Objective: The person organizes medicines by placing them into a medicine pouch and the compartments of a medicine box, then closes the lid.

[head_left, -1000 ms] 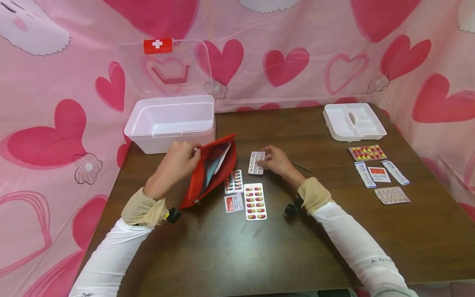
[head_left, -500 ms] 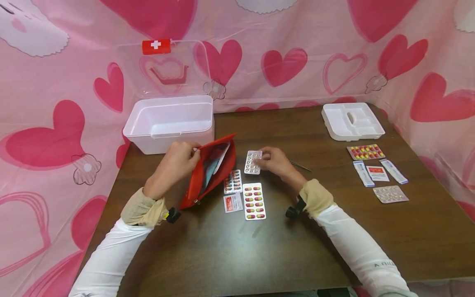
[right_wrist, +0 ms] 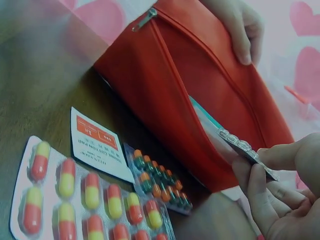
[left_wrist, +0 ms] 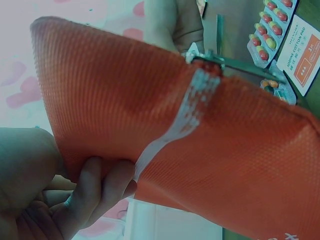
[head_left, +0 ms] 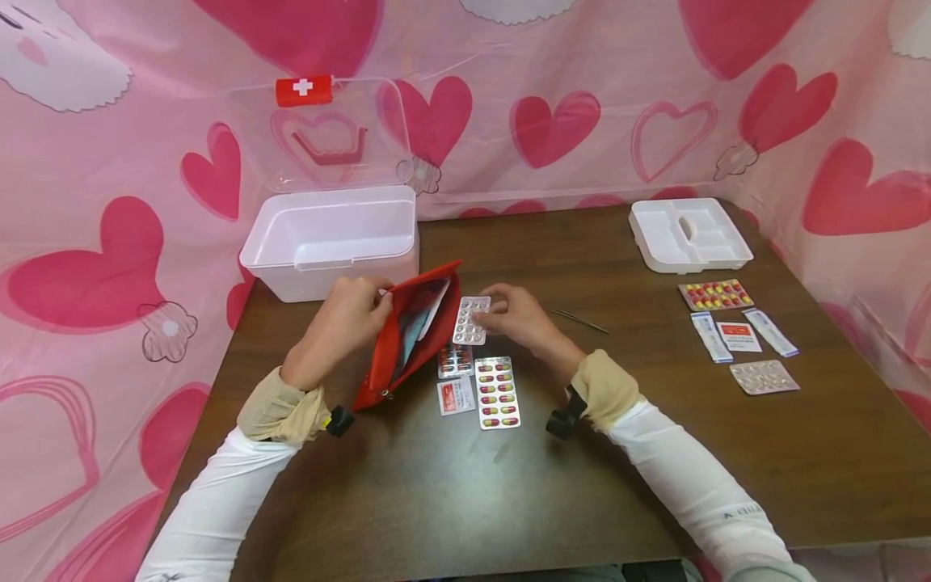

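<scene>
Clamping L rim of red pouch (head_left: 440, 335) w/ L hand (head_left: 351, 314), prob. to keep mouth gaping; zip pull (right_wrist: 145, 19) at pouch's near end. Pinching silver blister (head_left: 469, 322) btwn thumb & fingers of R hand (head_left: 520, 317), right by pouch mouth, R side, seemingly off table; touching pouch or not, can't tell. Gripped at end away from pouch, prob. to leave leading edge free. Inside pouch: white item (head_left: 436, 309) & teal item (head_left: 414, 333), too hidden to ID.

Just R of pouch: orange-black capsule pack (head_left: 455, 364) & iodine sachet (head_left: 456, 396) closest, red-yellow capsule pack (head_left: 498, 394) next out; flat & bunched, prob. for short reach to pouch. Farther R of pouch: thin metal tool (head_left: 580, 321). Well R: second capsule pack (head_left: 714, 296), blue-white sachets (head_left: 711, 338), second blister (head_left: 765, 377), prob. kept as separate lot. Behind pouch & L: white box (head_left: 309, 284), clear lid (head_left: 342, 175) up. Far R, behind pouch level: divided tray (head_left: 676, 263).

Under pouch & all else: dark-brown wood-look table (head_left: 451, 477), light glare nearside of pouch. Behind pouch & both sides: pink heart-print cloth (head_left: 618, 48), hung wall-like, creased.
</scene>
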`<state>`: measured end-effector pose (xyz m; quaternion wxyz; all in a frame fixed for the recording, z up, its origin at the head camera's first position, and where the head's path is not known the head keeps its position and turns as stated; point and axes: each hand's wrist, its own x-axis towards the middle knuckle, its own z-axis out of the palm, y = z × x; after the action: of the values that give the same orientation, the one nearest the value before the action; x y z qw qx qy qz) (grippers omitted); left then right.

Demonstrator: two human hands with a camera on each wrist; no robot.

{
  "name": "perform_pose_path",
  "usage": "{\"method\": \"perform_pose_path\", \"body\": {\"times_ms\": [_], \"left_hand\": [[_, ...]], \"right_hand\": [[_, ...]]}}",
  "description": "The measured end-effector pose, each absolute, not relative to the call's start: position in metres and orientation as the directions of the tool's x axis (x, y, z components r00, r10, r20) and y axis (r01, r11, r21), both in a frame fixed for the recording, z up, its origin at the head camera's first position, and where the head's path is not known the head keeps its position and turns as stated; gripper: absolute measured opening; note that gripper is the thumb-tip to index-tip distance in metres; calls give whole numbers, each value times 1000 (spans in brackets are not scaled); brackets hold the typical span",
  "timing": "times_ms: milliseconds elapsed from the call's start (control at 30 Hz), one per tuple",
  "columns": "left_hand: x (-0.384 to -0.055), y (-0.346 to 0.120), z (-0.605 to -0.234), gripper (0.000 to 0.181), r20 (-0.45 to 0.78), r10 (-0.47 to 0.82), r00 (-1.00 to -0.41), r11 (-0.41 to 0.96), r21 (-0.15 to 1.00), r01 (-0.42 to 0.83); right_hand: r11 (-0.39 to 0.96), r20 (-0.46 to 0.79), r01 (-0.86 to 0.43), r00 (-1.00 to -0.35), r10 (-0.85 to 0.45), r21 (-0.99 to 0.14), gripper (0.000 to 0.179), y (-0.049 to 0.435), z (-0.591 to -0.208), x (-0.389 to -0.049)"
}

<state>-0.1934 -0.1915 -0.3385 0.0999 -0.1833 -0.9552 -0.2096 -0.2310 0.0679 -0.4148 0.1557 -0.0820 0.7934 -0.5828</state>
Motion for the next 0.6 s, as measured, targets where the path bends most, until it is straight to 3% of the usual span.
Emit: {"method": "perform_pose_path", "body": {"times_ms": [600], "left_hand": [[-194,-191,-339,23,271,315,-910,834,379,402]], "right_hand": [[457,-59,-99,-946,-319,-884,48,37,-407,-231]]}}
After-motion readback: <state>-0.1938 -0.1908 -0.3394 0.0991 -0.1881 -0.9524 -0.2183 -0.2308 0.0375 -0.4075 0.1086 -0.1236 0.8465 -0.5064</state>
